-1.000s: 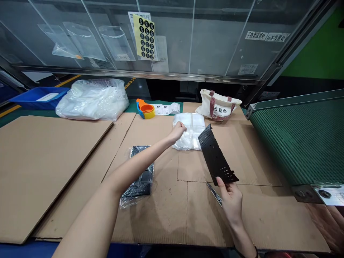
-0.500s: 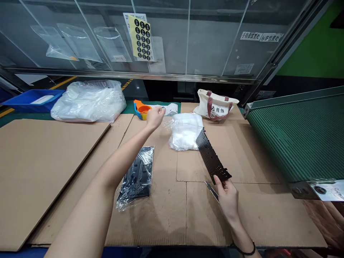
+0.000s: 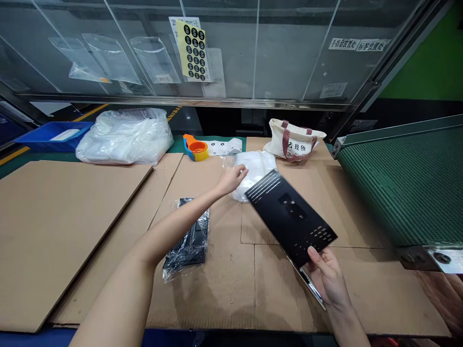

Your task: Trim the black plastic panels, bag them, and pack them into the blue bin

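- Head view: my right hand (image 3: 328, 275) grips a black panel (image 3: 285, 214), partly hiding a slim tool (image 3: 314, 289);
- my left hand (image 3: 231, 179), hold unclear, curls by clear bags (image 3: 256, 167);
- forearm (image 3: 180, 222) overlaps a bagged piece (image 3: 194, 246).

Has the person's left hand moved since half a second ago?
Yes. Judged against the orange-blue-yellow holder, the left hand has moved right and nearer the person, to the clear plastic stack.

Your black panel (image 3: 269, 217) shows rows of pale slots (image 3: 320, 232); beyond it, the cream tote (image 3: 300, 135) has maroon straps (image 3: 285, 144) and dark lettering (image 3: 296, 147).
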The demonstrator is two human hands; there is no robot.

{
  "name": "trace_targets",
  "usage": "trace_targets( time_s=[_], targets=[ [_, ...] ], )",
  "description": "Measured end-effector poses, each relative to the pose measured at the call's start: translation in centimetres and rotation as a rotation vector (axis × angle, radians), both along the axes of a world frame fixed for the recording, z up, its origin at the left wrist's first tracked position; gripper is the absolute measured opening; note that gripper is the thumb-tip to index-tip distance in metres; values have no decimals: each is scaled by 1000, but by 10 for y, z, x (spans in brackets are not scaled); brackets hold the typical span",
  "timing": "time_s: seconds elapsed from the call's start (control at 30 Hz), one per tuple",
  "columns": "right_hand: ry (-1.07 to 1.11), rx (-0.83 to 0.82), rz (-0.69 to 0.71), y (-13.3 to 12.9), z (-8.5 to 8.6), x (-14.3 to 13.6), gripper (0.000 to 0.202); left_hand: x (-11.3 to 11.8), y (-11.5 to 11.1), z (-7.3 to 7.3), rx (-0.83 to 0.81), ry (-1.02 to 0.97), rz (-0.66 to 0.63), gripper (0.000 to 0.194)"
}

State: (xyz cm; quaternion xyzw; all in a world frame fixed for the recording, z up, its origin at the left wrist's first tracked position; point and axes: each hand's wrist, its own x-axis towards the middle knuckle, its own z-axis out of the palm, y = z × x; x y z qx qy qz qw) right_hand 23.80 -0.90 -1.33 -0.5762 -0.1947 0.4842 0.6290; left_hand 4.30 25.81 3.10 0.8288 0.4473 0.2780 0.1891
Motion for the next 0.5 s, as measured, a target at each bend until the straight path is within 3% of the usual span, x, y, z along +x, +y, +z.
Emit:
trace_targets(
  time_s=[0.1, 0.33, 0.5],
  targets=[
    [311, -91, 152, 2, 8, -2, 41, 13, -6, -5, -42, 74, -51, 33],
    [445, -3, -120, 18, 0, -33, 38, 11, -36, 13, 37, 394, -193, 33],
    [463, -26, -41, 18, -2, -55, 38, 19, -71, 19, 124, 598, -200, 51]
  ],
)
